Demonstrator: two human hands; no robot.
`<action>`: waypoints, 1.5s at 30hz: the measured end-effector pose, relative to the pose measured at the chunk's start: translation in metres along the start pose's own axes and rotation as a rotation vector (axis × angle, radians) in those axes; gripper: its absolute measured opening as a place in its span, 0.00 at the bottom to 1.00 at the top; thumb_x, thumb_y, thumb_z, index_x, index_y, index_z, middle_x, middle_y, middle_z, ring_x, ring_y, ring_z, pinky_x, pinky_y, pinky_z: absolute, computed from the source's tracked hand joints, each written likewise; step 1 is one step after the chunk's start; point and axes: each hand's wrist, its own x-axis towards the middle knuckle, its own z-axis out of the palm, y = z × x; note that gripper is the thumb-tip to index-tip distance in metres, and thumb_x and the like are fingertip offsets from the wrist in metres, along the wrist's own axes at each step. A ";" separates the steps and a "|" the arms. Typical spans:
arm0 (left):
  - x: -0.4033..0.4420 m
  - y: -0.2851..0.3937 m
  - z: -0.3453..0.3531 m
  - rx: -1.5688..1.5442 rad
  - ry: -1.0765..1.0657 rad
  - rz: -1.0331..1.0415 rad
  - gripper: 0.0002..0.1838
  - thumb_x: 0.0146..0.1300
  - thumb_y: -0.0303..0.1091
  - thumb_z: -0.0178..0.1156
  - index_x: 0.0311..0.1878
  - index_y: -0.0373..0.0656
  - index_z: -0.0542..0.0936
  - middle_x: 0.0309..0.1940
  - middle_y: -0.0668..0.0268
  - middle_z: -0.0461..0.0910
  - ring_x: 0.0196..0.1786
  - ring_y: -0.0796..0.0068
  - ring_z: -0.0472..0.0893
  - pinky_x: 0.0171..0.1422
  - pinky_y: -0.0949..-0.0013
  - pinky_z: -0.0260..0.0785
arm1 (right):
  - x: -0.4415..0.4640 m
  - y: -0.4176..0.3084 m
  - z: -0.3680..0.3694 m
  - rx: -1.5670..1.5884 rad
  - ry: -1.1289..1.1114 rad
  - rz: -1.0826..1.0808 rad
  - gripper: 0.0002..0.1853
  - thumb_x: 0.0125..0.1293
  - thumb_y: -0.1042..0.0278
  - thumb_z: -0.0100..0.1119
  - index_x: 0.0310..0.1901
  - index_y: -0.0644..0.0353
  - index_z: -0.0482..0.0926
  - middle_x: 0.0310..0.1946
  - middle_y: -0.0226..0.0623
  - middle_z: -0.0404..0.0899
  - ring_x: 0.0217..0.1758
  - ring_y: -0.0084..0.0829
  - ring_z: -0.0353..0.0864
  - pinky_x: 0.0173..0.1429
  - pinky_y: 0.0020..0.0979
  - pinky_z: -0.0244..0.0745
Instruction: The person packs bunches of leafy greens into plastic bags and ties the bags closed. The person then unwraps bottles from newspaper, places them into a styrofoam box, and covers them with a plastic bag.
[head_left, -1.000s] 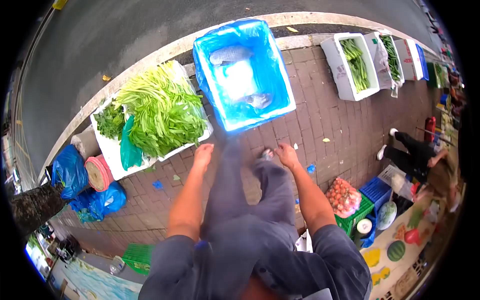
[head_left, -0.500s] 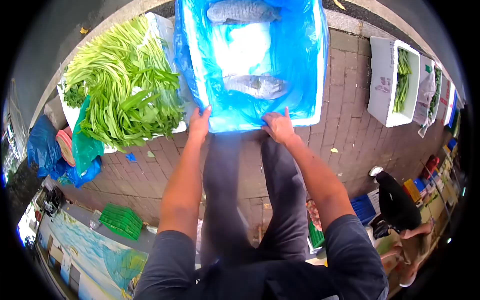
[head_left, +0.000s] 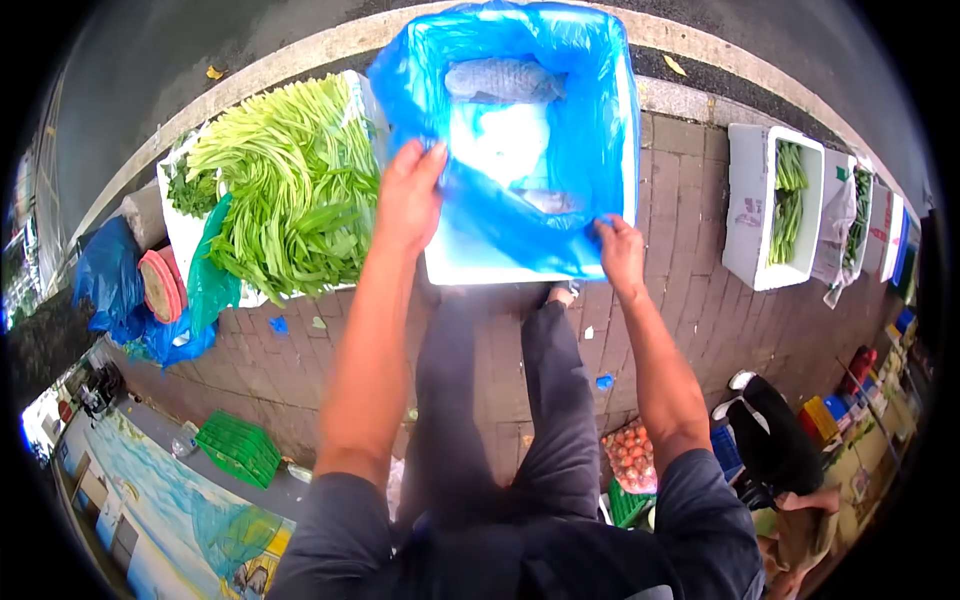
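Note:
In front of me stands a white foam box (head_left: 470, 262) lined with a blue plastic bag (head_left: 545, 232). One whole grey fish (head_left: 505, 80) lies at the far end inside. A second fish (head_left: 550, 201) lies nearer me, partly covered by the raised plastic. My left hand (head_left: 408, 200) pinches the bag's edge above the box's near left corner. At the near right corner, my right hand (head_left: 622, 255) has its fingers closed on the bag's edge. Between both hands the plastic stretches slantwise, and the white near wall of the box is bare below it.
Leafy green vegetables (head_left: 300, 190) are heaped in a foam box to the left. Blue bags (head_left: 108, 275) and a pink basket (head_left: 162, 285) sit beyond it. Foam boxes with greens (head_left: 745, 205) stand on the right. Behind me are tomatoes (head_left: 630, 458), a green crate (head_left: 238, 448) and another person (head_left: 775, 440).
Both hands have taken hold of the liner's near edge and lifted it off the box rim. The near wall is uncovered, and the plastic now partly hides the nearer fish.

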 end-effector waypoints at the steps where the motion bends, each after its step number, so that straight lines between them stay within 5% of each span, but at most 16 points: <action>1: 0.003 0.009 0.011 0.023 -0.041 0.023 0.05 0.75 0.32 0.60 0.45 0.42 0.80 0.37 0.74 0.80 0.38 0.84 0.76 0.41 0.75 0.70 | 0.003 -0.020 -0.007 0.082 -0.013 -0.019 0.08 0.73 0.71 0.58 0.41 0.66 0.84 0.28 0.29 0.84 0.29 0.15 0.76 0.35 0.23 0.71; 10: 0.006 -0.035 0.033 0.496 -0.209 0.004 0.12 0.74 0.35 0.61 0.54 0.39 0.81 0.44 0.72 0.82 0.46 0.84 0.79 0.53 0.76 0.72 | 0.025 -0.130 -0.036 0.425 0.071 -0.114 0.10 0.74 0.69 0.56 0.46 0.67 0.82 0.32 0.32 0.85 0.30 0.20 0.80 0.37 0.23 0.75; 11: 0.011 -0.053 0.028 0.439 -0.239 0.045 0.25 0.67 0.38 0.69 0.63 0.37 0.76 0.51 0.66 0.82 0.53 0.75 0.80 0.60 0.69 0.73 | 0.030 -0.168 -0.046 0.463 0.078 -0.135 0.09 0.74 0.69 0.57 0.43 0.65 0.84 0.31 0.31 0.86 0.32 0.18 0.80 0.37 0.23 0.74; 14: -0.002 -0.043 0.051 1.004 -0.129 0.393 0.47 0.51 0.45 0.81 0.69 0.34 0.68 0.62 0.53 0.76 0.64 0.57 0.77 0.68 0.59 0.71 | 0.028 -0.228 -0.038 0.617 -0.054 -0.300 0.09 0.74 0.71 0.57 0.46 0.66 0.84 0.32 0.33 0.87 0.34 0.19 0.82 0.41 0.22 0.76; 15: 0.006 -0.038 0.059 0.893 -0.251 0.353 0.56 0.40 0.49 0.85 0.71 0.37 0.67 0.66 0.48 0.72 0.64 0.53 0.76 0.69 0.54 0.69 | 0.017 -0.235 -0.029 0.531 -0.107 -0.329 0.09 0.72 0.71 0.58 0.48 0.65 0.84 0.36 0.33 0.87 0.38 0.22 0.83 0.43 0.26 0.77; 16: 0.010 -0.038 0.064 1.019 -0.223 0.335 0.42 0.51 0.43 0.81 0.68 0.40 0.72 0.62 0.52 0.76 0.62 0.54 0.77 0.65 0.55 0.71 | 0.001 -0.236 -0.014 0.404 -0.175 -0.349 0.10 0.70 0.72 0.58 0.48 0.64 0.83 0.39 0.38 0.87 0.41 0.28 0.85 0.45 0.32 0.78; 17: 0.018 -0.056 0.051 0.730 -0.304 0.449 0.33 0.57 0.39 0.76 0.64 0.42 0.76 0.59 0.54 0.78 0.59 0.55 0.78 0.61 0.55 0.73 | -0.021 -0.233 0.002 0.211 -0.168 -0.459 0.10 0.68 0.72 0.60 0.48 0.64 0.82 0.38 0.45 0.85 0.41 0.38 0.85 0.46 0.36 0.78; 19: 0.027 -0.059 0.044 0.761 -0.263 0.548 0.23 0.61 0.34 0.69 0.59 0.40 0.78 0.53 0.57 0.81 0.54 0.61 0.80 0.56 0.59 0.74 | -0.055 -0.225 0.024 0.241 -0.267 -0.466 0.09 0.69 0.70 0.61 0.47 0.65 0.82 0.37 0.51 0.80 0.39 0.50 0.82 0.48 0.37 0.77; 22: -0.009 -0.069 0.037 0.826 -0.129 0.635 0.12 0.67 0.25 0.58 0.52 0.38 0.81 0.43 0.62 0.84 0.45 0.71 0.83 0.47 0.66 0.75 | -0.068 -0.226 0.007 0.464 -0.262 -0.350 0.12 0.71 0.75 0.61 0.54 0.66 0.82 0.41 0.34 0.83 0.46 0.24 0.80 0.52 0.27 0.75; 26: -0.060 -0.084 0.035 0.291 0.008 -0.079 0.14 0.64 0.27 0.66 0.54 0.41 0.81 0.38 0.68 0.83 0.38 0.78 0.82 0.41 0.72 0.76 | -0.072 -0.131 0.005 0.305 -0.045 -0.232 0.16 0.71 0.71 0.62 0.58 0.67 0.80 0.48 0.39 0.84 0.52 0.29 0.82 0.58 0.30 0.76; 29: -0.109 -0.121 0.012 0.525 -0.147 0.083 0.34 0.59 0.24 0.71 0.68 0.39 0.70 0.56 0.63 0.77 0.50 0.76 0.79 0.51 0.70 0.75 | -0.075 -0.060 -0.006 0.328 -0.013 0.185 0.18 0.72 0.68 0.62 0.59 0.69 0.79 0.47 0.40 0.85 0.49 0.27 0.82 0.54 0.27 0.77; 35: -0.188 -0.129 -0.017 0.889 -0.171 0.105 0.35 0.59 0.18 0.67 0.71 0.39 0.68 0.60 0.63 0.75 0.60 0.71 0.76 0.61 0.68 0.75 | -0.044 0.034 0.000 0.383 -0.016 0.358 0.35 0.70 0.48 0.65 0.65 0.74 0.72 0.54 0.44 0.81 0.54 0.35 0.81 0.53 0.30 0.75; 40: -0.229 -0.118 -0.010 0.295 -0.119 -0.276 0.31 0.62 0.14 0.61 0.69 0.38 0.69 0.58 0.62 0.76 0.59 0.70 0.78 0.60 0.66 0.77 | 0.067 -0.016 0.048 0.595 -0.062 0.264 0.50 0.66 0.38 0.66 0.76 0.67 0.57 0.66 0.47 0.72 0.66 0.39 0.75 0.50 0.30 0.72; 42: -0.240 -0.109 0.004 0.342 -0.066 -0.305 0.17 0.65 0.27 0.63 0.57 0.40 0.77 0.50 0.63 0.80 0.49 0.67 0.81 0.52 0.62 0.78 | 0.103 -0.086 0.085 0.610 -0.096 0.098 0.41 0.70 0.50 0.65 0.71 0.74 0.60 0.60 0.55 0.76 0.58 0.42 0.79 0.63 0.41 0.75; 44: -0.244 -0.102 0.015 0.371 -0.037 -0.329 0.13 0.67 0.34 0.64 0.52 0.41 0.80 0.46 0.63 0.82 0.45 0.65 0.82 0.49 0.60 0.78 | 0.115 -0.102 0.115 0.662 -0.248 0.148 0.25 0.71 0.59 0.61 0.60 0.70 0.73 0.46 0.49 0.84 0.47 0.41 0.83 0.54 0.42 0.78; 45: -0.243 -0.099 0.011 0.366 -0.019 -0.334 0.14 0.68 0.35 0.64 0.53 0.41 0.79 0.47 0.63 0.82 0.46 0.66 0.82 0.50 0.60 0.77 | 0.108 -0.103 0.125 0.444 -0.302 -0.056 0.18 0.69 0.63 0.59 0.53 0.69 0.76 0.40 0.49 0.84 0.42 0.43 0.83 0.51 0.42 0.78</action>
